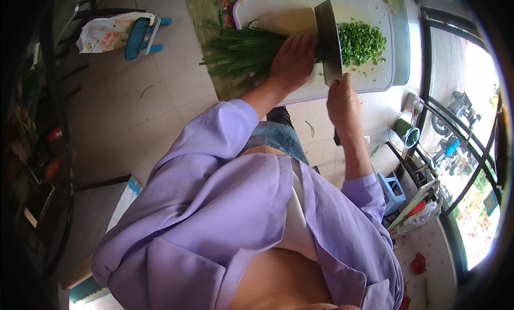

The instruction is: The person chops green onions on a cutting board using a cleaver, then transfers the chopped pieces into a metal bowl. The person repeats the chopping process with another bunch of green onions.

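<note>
My left hand (294, 59) presses down on a bundle of long green stalks (238, 48), garlic chives or scallions by their look, with the fingers closed over its right end. In my right hand (344, 104) is the handle of a cleaver (328, 37); its broad dark blade stands beside my left fingertips, across the end of the bundle. A heap of finely chopped greens (361, 43) lies just right of the blade. Under it all is a white cutting board (375, 82) with a purple rim. The leafy ends hang past the board's left edge onto the table.
The wooden table (206, 26) shows left of the board. A blue stool (142, 38) with a printed bag (104, 34) is on the tiled floor at the left. Along the right wall stand a light-blue plastic stool (392, 192), a green bucket (405, 132) and window frames.
</note>
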A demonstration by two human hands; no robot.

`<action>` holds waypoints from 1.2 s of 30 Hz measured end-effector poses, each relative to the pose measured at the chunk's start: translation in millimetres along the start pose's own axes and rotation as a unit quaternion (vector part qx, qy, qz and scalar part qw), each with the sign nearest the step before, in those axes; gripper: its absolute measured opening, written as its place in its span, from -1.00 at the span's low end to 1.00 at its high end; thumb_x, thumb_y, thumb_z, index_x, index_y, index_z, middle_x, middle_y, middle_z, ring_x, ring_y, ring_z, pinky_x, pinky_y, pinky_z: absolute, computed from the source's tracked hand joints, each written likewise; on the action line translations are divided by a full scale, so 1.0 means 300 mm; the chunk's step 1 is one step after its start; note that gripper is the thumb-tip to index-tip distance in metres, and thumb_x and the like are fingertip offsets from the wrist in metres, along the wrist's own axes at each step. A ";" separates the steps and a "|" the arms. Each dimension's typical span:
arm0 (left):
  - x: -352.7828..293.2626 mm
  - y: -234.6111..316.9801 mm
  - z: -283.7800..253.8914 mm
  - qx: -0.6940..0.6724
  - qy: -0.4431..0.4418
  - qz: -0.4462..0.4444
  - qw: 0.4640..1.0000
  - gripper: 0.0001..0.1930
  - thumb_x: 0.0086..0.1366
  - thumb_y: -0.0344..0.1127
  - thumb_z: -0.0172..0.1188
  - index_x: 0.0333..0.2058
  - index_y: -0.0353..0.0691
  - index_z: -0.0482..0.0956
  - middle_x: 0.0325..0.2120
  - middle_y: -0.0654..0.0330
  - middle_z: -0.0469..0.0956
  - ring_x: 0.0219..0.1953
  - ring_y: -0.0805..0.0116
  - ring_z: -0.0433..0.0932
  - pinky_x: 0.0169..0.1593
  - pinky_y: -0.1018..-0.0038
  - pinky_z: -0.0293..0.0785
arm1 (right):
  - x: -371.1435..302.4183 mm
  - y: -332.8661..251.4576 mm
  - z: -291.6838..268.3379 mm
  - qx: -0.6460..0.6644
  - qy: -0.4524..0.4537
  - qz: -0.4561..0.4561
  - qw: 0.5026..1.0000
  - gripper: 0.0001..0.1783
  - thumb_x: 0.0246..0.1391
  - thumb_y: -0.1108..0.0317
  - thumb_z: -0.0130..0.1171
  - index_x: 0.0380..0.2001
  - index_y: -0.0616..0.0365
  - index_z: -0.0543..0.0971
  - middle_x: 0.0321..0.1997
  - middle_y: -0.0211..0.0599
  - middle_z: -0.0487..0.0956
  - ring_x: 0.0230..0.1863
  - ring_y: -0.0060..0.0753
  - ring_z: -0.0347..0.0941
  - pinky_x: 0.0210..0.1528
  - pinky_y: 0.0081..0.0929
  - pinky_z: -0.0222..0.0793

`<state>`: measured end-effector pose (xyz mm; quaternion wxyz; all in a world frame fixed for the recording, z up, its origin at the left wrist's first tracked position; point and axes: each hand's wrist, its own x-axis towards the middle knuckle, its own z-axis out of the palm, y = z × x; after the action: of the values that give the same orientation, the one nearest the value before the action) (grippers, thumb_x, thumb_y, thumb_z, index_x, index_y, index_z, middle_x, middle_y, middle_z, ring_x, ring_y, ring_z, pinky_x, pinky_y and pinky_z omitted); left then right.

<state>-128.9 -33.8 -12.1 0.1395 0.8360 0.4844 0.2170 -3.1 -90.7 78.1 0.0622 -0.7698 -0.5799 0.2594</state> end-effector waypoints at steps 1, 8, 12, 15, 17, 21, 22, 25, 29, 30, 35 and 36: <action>0.005 0.006 0.001 0.004 -0.003 0.003 1.000 -0.54 0.16 -0.20 0.02 0.00 -0.34 0.34 -0.03 0.00 0.34 0.07 0.11 0.27 0.21 0.29 0.08 | 0.011 0.000 0.033 -0.011 0.014 0.020 1.000 -0.83 0.13 0.35 -0.15 -0.32 0.22 0.18 -0.59 0.25 0.46 -0.48 0.35 0.40 -0.45 0.11 0.27; -0.001 0.016 -0.028 -0.022 0.029 -0.012 0.999 -0.53 0.15 -0.25 0.03 0.04 -0.26 0.31 -0.09 0.01 0.34 0.03 0.09 0.29 0.18 0.26 0.13 | 0.064 -0.003 0.032 0.020 0.056 0.012 0.998 -0.82 0.15 0.31 -0.13 -0.32 0.20 0.20 -0.59 0.21 0.46 -0.49 0.35 0.38 -0.48 0.11 0.25; 0.005 -0.001 -0.005 -0.029 0.026 -0.013 0.999 -0.53 0.14 -0.27 0.05 0.04 -0.27 0.30 -0.11 0.02 0.34 0.00 0.08 0.29 0.15 0.27 0.16 | -0.015 -0.008 -0.034 0.023 0.064 -0.023 0.997 -0.84 0.15 0.36 -0.13 -0.38 0.24 0.21 -0.63 0.19 0.45 -0.55 0.31 0.38 -0.54 0.05 0.24; 0.005 0.000 0.001 -0.019 0.035 -0.010 0.999 -0.53 0.14 -0.26 0.05 0.04 -0.28 0.31 -0.12 0.03 0.34 -0.01 0.09 0.30 0.14 0.27 0.17 | -0.071 -0.017 -0.067 0.016 0.030 -0.012 0.999 -0.85 0.15 0.39 -0.12 -0.38 0.24 0.21 -0.65 0.18 0.44 -0.57 0.28 0.38 -0.57 0.01 0.23; 0.004 0.004 0.000 -0.012 0.045 -0.005 0.999 -0.53 0.14 -0.25 0.05 0.03 -0.28 0.31 -0.11 0.04 0.34 -0.01 0.09 0.30 0.14 0.27 0.17 | -0.087 -0.010 -0.066 0.010 0.022 -0.006 1.000 -0.85 0.15 0.39 -0.12 -0.39 0.24 0.21 -0.67 0.17 0.44 -0.58 0.27 0.38 -0.59 -0.01 0.23; 0.001 0.008 -0.009 -0.004 0.043 -0.004 0.999 -0.54 0.15 -0.23 0.04 0.02 -0.28 0.31 -0.10 0.04 0.34 0.00 0.10 0.29 0.15 0.28 0.16 | -0.091 -0.011 -0.067 0.015 0.007 0.005 1.000 -0.84 0.15 0.38 -0.13 -0.38 0.25 0.21 -0.66 0.17 0.44 -0.57 0.27 0.39 -0.56 0.02 0.24; 0.000 0.009 -0.011 -0.001 0.041 -0.006 0.999 -0.54 0.15 -0.23 0.04 0.02 -0.29 0.31 -0.09 0.04 0.34 0.01 0.10 0.29 0.15 0.28 0.16 | -0.088 -0.011 -0.067 0.013 0.001 0.006 1.000 -0.84 0.15 0.38 -0.13 -0.38 0.25 0.21 -0.65 0.17 0.44 -0.56 0.27 0.39 -0.56 0.03 0.24; -0.002 0.012 -0.022 0.013 0.028 -0.011 0.999 -0.60 0.17 -0.24 -0.02 -0.04 -0.34 0.37 -0.13 0.05 0.38 0.02 0.17 0.31 0.18 0.33 0.13 | -0.072 -0.014 -0.057 -0.017 -0.019 0.003 1.000 -0.84 0.14 0.38 -0.13 -0.38 0.25 0.21 -0.64 0.18 0.46 -0.54 0.28 0.40 -0.52 0.05 0.27; -0.008 0.008 -0.001 0.021 0.027 0.002 0.999 -0.59 0.14 -0.25 0.01 -0.05 -0.33 0.38 -0.14 0.02 0.37 0.03 0.13 0.28 0.19 0.30 0.11 | -0.028 -0.019 0.039 -0.049 -0.007 0.018 0.999 -0.83 0.13 0.36 -0.15 -0.34 0.24 0.18 -0.61 0.22 0.47 -0.51 0.30 0.42 -0.47 0.08 0.33; -0.011 0.003 0.012 0.019 0.035 0.010 0.999 -0.59 0.13 -0.25 0.01 -0.05 -0.33 0.38 -0.14 0.01 0.37 0.03 0.11 0.28 0.19 0.29 0.11 | -0.014 -0.033 0.055 -0.049 0.014 0.029 0.998 -0.84 0.12 0.37 -0.15 -0.33 0.22 0.18 -0.61 0.22 0.47 -0.51 0.30 0.42 -0.48 0.10 0.32; -0.004 0.013 -0.020 -0.012 0.041 -0.021 0.999 -0.56 0.10 -0.26 0.03 -0.04 -0.33 0.36 -0.16 -0.01 0.35 -0.01 0.02 0.28 0.17 0.23 0.13 | 0.049 -0.030 0.052 0.011 0.058 -0.007 0.998 -0.82 0.14 0.34 -0.13 -0.33 0.24 0.20 -0.61 0.23 0.45 -0.51 0.33 0.39 -0.49 0.09 0.26; -0.002 0.013 -0.023 -0.012 0.043 -0.020 0.999 -0.56 0.10 -0.27 0.03 -0.03 -0.33 0.35 -0.17 -0.02 0.35 -0.02 0.01 0.28 0.16 0.23 0.13 | 0.043 -0.028 0.038 0.017 0.062 -0.002 0.998 -0.81 0.14 0.34 -0.13 -0.32 0.24 0.20 -0.61 0.23 0.45 -0.51 0.33 0.38 -0.50 0.08 0.25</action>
<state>-129.8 -36.0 -4.4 0.1329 0.8142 0.5042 0.2554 -13.3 -78.5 67.6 0.1111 -0.7821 -0.5720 0.2209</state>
